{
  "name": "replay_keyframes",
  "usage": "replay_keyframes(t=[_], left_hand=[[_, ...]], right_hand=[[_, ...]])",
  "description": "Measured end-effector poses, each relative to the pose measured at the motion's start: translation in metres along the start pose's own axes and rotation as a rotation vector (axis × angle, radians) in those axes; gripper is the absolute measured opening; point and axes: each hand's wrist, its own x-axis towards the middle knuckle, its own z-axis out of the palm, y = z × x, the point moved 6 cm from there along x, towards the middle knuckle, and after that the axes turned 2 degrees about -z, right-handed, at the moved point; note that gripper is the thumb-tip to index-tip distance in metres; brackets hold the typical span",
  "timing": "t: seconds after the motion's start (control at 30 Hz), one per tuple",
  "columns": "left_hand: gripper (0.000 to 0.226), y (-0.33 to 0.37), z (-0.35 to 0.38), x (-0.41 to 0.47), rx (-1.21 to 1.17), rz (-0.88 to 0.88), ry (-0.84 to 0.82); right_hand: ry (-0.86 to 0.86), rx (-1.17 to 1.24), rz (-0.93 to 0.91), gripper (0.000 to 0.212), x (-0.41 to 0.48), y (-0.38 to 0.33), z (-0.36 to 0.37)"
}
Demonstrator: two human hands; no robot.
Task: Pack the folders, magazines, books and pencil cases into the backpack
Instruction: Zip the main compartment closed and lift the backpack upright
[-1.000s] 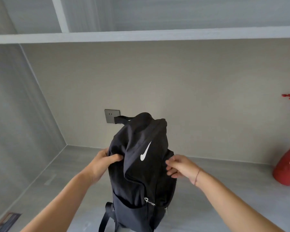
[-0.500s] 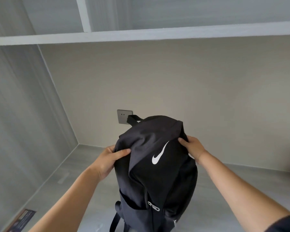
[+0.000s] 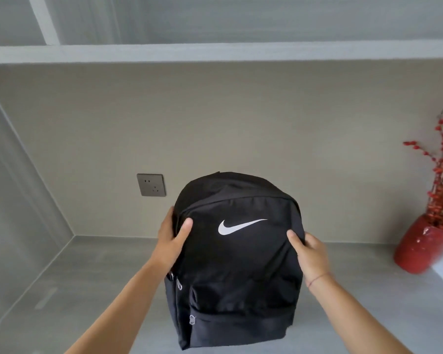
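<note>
Black fabric fills the middle of my view: the bag point(image 3: 237, 264) stands upright between both hands, logo point(image 3: 238, 226) toward me. Its long axis runs straight up and down, with the top at the far end. Whether its base rests on the desk point(image 3: 87, 290) or hangs just above it, I cannot tell.

The left hand point(image 3: 170, 241) grips the bag's left shoulder, thumb pressed on the front panel and fingers curled round the side. The right hand point(image 3: 310, 254) grips the right edge the same way, a little lower. So the bag sits squarely between the two grips, and neither hand is free.

The main zip looks closed to me. Two zip pulls point(image 3: 180, 286) hang on the left side, just below the left hand (the right hand is well apart from them). I judge the opening falls to the left hand while the right steadies. Nothing to pack is in view, so packing looks not yet begun.

Further out, a socket point(image 3: 151, 185) sits on the far wall, just left of the bag's top. A red vase point(image 3: 420, 249) with berry sprigs stands at the right, and a shelf point(image 3: 215, 53) runs overhead.
</note>
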Motion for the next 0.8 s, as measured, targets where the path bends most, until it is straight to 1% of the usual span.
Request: replay_keyframes(t=[0.03, 0.07, 0.1, 0.13, 0.17, 0.2, 0.23, 0.3, 0.37, 0.4, 0.43, 0.5, 0.63, 0.7, 0.8], left_hand=[[0.055, -0.017, -0.003, -0.007, -0.011, -0.030, -0.017], [0.073, -0.037, -0.004, -0.014, -0.031, -0.092, -0.036], [0.085, -0.054, -0.004, -0.023, -0.055, -0.186, -0.038], [0.082, -0.067, -0.002, -0.031, -0.085, -0.259, -0.029], [0.067, -0.075, -0.001, -0.034, -0.132, -0.316, 0.004], [0.050, -0.082, -0.002, -0.033, -0.159, -0.355, 0.053], [0.040, -0.085, -0.003, -0.031, -0.163, -0.387, 0.105], [0.032, -0.083, -0.006, -0.022, -0.145, -0.399, 0.188], [0.019, -0.077, -0.007, -0.011, -0.155, -0.369, 0.214], [0.015, -0.072, -0.006, -0.004, -0.171, -0.355, 0.218], [0.015, -0.067, -0.007, 0.004, -0.181, -0.342, 0.221], [0.013, -0.051, -0.009, 0.022, -0.180, -0.313, 0.215], [0.010, -0.034, -0.005, 0.054, -0.171, -0.291, 0.182], [0.010, -0.030, 0.006, 0.067, -0.156, -0.272, 0.161], [0.014, -0.026, 0.028, 0.084, -0.082, -0.238, 0.129]], right_hand=[[-0.068, -0.014, 0.003, 0.021, -0.002, 0.003, 0.007], [-0.142, -0.032, 0.026, 0.018, -0.003, 0.009, 0.013], [-0.224, -0.028, 0.062, 0.030, -0.006, 0.016, 0.020], [-0.310, -0.017, 0.106, 0.048, -0.009, 0.024, 0.026], [-0.371, -0.016, 0.132, 0.061, -0.010, 0.029, 0.032], [-0.406, -0.030, 0.133, 0.065, -0.008, 0.029, 0.038], [-0.411, -0.031, 0.135, 0.062, -0.005, 0.029, 0.041], [-0.354, 0.002, 0.188, 0.046, 0.005, 0.032, 0.047], [-0.237, 0.148, 0.270, 0.028, 0.015, 0.034, 0.051], [-0.196, 0.235, 0.299, 0.019, 0.021, 0.031, 0.054], [-0.169, 0.310, 0.315, 0.015, 0.027, 0.027, 0.058], [-0.154, 0.386, 0.328, 0.017, 0.046, 0.016, 0.061], [-0.152, 0.424, 0.294, 0.030, 0.076, -0.002, 0.050], [-0.154, 0.454, 0.259, 0.031, 0.085, -0.005, 0.039], [-0.101, 0.381, 0.239, 0.026, 0.095, 0.004, 0.022]])
